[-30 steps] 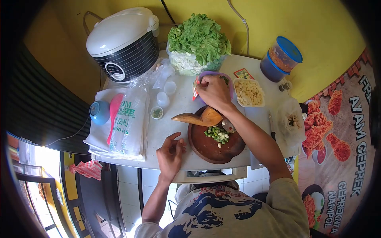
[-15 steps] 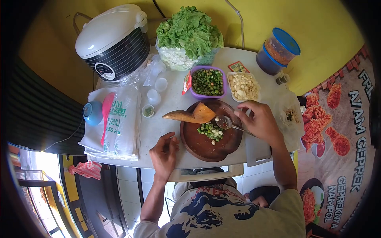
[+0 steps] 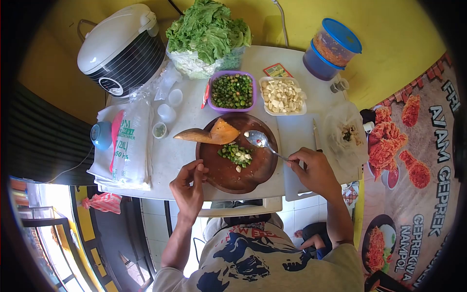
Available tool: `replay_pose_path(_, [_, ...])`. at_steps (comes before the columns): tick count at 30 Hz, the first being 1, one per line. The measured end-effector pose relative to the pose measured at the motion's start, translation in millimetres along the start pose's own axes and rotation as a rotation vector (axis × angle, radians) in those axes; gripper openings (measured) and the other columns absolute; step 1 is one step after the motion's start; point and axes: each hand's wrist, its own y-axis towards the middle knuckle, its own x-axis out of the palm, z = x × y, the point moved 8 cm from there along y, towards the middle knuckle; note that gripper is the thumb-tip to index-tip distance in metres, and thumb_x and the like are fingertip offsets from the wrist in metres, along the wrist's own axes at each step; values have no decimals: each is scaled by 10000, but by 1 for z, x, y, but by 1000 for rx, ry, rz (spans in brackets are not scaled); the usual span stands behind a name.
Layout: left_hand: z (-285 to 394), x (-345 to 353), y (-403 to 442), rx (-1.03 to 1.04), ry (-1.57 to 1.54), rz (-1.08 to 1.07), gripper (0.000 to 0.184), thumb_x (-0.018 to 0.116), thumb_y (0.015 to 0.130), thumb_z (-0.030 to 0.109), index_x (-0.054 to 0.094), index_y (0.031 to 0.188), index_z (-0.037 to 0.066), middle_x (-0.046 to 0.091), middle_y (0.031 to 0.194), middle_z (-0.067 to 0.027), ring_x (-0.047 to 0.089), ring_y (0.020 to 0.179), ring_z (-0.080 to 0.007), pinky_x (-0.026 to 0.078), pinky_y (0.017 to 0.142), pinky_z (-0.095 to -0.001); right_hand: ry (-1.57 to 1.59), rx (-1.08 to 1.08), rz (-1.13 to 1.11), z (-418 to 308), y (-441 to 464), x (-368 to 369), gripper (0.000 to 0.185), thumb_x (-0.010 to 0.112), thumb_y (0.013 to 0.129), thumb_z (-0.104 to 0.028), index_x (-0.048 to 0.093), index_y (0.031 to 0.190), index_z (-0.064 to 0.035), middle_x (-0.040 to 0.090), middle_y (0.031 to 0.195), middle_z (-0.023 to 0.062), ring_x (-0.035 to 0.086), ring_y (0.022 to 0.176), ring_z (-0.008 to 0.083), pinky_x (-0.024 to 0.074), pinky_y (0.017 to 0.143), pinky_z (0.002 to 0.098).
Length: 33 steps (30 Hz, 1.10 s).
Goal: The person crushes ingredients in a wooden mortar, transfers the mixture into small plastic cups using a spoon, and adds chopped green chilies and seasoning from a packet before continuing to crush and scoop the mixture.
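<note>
My right hand (image 3: 316, 173) pinches the handle of a metal spoon (image 3: 258, 140). The spoon's bowl is over the right side of a round brown mortar dish (image 3: 262, 168), with small white and red bits on it. My left hand (image 3: 188, 187) is at the dish's left rim, fingers loosely bent and apart, holding nothing; I cannot tell whether the fingertips touch the rim. In the dish lie chopped green chilies (image 3: 233, 153) with white pieces. A wooden pestle (image 3: 209, 135) rests across its upper left edge.
Behind the dish stand a purple tub of chopped chilies (image 3: 232, 103) and a white tray of garlic-like pieces (image 3: 283, 97). A cutting board (image 3: 294, 141) with a knife lies right. Lettuce (image 3: 206, 34), a rice cooker (image 3: 124, 53), plastic packs (image 3: 134, 165) and blue-lidded containers (image 3: 335, 44) surround these.
The view has shifted, so the table things appear further left. The spoon's bowl has moved up and away from the chilies. My left hand has come closer to the dish's rim.
</note>
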Motion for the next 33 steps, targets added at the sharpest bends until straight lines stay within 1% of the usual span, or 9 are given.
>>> replay_pose_path(4, [5,6,-6,2,48,14,167,612,961,64,678,1057,-55,718,815,-102,644,695,-101,523,643,-236,3,-90,74,-8,-8,-6,67,684,847,-89,665,887,-40,666,809,108,660,699,289,507,587,368])
replay_pose_path(6, [8,8,-10,20,89,39,161,620,953,62,681,1049,-52,722,805,-103,653,702,-104,521,648,-240,-92,-289,161,-18,-11,-11,99,698,825,-64,652,909,-39,647,768,96,643,652,276,497,541,363])
replay_pose_path(16, [25,23,-43,21,135,160,157,633,939,60,687,1048,-39,729,790,-97,652,679,-103,523,638,-250,-102,-627,182,-30,-11,-20,181,717,774,12,613,919,-14,572,713,83,573,623,241,474,557,359])
replay_pose_path(19, [32,34,-52,-27,143,141,175,639,939,73,690,1063,-40,734,802,-92,651,663,-106,526,631,-254,-138,-666,130,-27,-9,-18,190,724,767,24,608,914,-11,570,710,85,568,620,241,464,548,353])
replay_pose_path(21, [34,52,-58,-61,150,4,202,644,941,91,687,1077,-52,737,810,-87,654,661,-111,530,635,-256,-65,-712,201,-30,-11,-23,196,730,765,25,604,910,-15,572,709,78,553,592,239,451,528,349])
replay_pose_path(26, [34,110,-70,-176,-167,-321,294,587,996,177,655,1194,-29,730,960,-106,662,800,-116,543,688,-272,224,-450,202,-20,-18,-4,143,712,834,-12,596,918,-8,601,697,82,570,536,186,432,488,306])
replay_pose_path(27, [35,117,-70,-172,-172,-315,294,587,996,177,655,1194,-29,730,960,-106,662,800,-116,543,688,-272,344,-343,191,-16,-19,3,128,700,862,-26,592,926,-2,610,691,88,584,525,169,431,481,291])
replay_pose_path(29, [30,136,-71,-219,-357,-364,308,566,1010,185,643,1199,-45,717,954,-89,641,815,-92,543,719,-264,458,-337,206,-22,-26,20,105,631,933,-42,545,944,18,642,707,113,627,570,133,454,499,271])
replay_pose_path(33, [25,132,-68,-276,-497,-306,265,549,1015,157,675,1130,-46,705,935,-56,626,822,-76,548,734,-252,600,-304,310,-30,-37,47,122,600,959,-47,492,955,12,641,707,88,585,578,66,419,477,250])
